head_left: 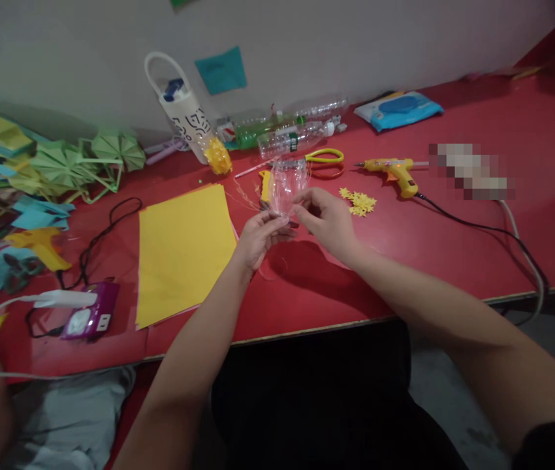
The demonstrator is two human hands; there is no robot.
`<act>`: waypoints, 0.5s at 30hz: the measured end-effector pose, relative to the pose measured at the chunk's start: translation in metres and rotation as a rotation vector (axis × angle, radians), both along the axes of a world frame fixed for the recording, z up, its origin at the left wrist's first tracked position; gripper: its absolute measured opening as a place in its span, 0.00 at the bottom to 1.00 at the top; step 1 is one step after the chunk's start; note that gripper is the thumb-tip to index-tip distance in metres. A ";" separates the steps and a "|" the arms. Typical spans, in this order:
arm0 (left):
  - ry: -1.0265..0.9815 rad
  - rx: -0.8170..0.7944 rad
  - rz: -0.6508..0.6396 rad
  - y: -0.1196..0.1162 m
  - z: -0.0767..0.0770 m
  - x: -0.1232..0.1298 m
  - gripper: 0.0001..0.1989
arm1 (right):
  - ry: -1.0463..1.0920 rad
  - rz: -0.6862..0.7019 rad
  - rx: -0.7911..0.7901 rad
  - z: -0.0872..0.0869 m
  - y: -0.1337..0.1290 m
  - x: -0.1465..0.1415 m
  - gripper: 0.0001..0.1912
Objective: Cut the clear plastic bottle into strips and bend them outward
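A clear, ridged plastic bottle piece is held above the red table. My left hand is closed around its near end, thumb on top. My right hand is at its right side, with thumb and forefinger pinched together close to the plastic; whatever sits between those fingertips is too small to tell. Just behind the piece lie scissors with yellow and red handles. A yellow-handled tool, partly hidden, is to its left. Small yellow paper stars are piled right of my right hand.
Yellow paper sheets lie left of my hands. A yellow glue gun with a trailing cord is at right, another glue gun at left beside a purple power adapter. Plastic bottles and a white tumbler line the wall.
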State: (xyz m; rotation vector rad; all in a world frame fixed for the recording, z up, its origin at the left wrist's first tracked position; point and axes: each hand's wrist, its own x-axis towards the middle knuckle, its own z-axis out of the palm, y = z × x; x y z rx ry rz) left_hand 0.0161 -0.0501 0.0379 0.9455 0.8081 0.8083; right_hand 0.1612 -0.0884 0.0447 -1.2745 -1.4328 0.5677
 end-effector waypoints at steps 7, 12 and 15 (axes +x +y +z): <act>0.043 0.011 0.015 0.000 0.001 0.001 0.12 | 0.042 0.015 -0.050 -0.001 0.001 -0.001 0.06; 0.028 0.002 0.001 0.000 0.002 0.001 0.12 | 0.097 0.049 -0.015 -0.002 0.000 0.000 0.04; 0.030 0.000 -0.012 0.000 0.001 0.000 0.13 | 0.111 0.065 -0.008 -0.001 0.000 -0.001 0.02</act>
